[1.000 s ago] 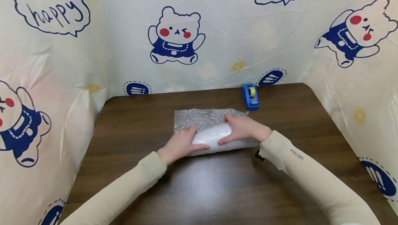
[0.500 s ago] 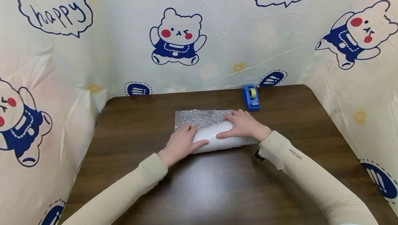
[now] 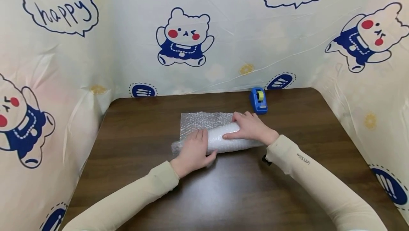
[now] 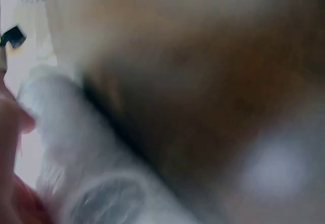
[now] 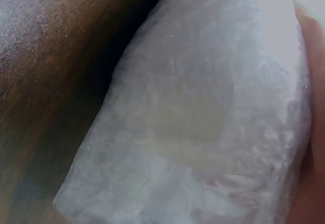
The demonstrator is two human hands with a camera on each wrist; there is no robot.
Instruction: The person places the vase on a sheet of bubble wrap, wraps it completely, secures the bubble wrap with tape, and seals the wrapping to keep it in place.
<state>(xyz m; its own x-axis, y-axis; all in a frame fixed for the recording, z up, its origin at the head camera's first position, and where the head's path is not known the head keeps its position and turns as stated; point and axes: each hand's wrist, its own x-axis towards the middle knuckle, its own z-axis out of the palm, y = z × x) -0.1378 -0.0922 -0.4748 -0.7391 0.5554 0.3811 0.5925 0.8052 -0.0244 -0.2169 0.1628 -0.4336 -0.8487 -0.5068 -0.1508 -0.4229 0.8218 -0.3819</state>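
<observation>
A roll of clear bubble wrap [image 3: 222, 138] lies on the dark wooden table, with a flat sheet of it [image 3: 204, 120] spread out behind. Something white shows through the layers; its kind cannot be told. My left hand [image 3: 193, 151] rests over the left part of the roll, fingers straight across its top, thumb out in front. On the right part, my right hand [image 3: 250, 128] grips the roll, thumb in front and fingers bent over the back. Close up in the right wrist view, the roll's wrapped end [image 5: 193, 107] has a faint yellowish patch inside.
A blue tape dispenser [image 3: 258, 100] with yellowish tape stands near the table's back edge, behind my right hand. Printed cloth [image 3: 230, 28] hangs around the back and sides of the table [image 3: 134, 128].
My left hand has shifted its hold, its fingers now straighter and further onto the roll, uncovering the roll's left end. My right hand stays nearly in place. The roll has turned slightly backward.
</observation>
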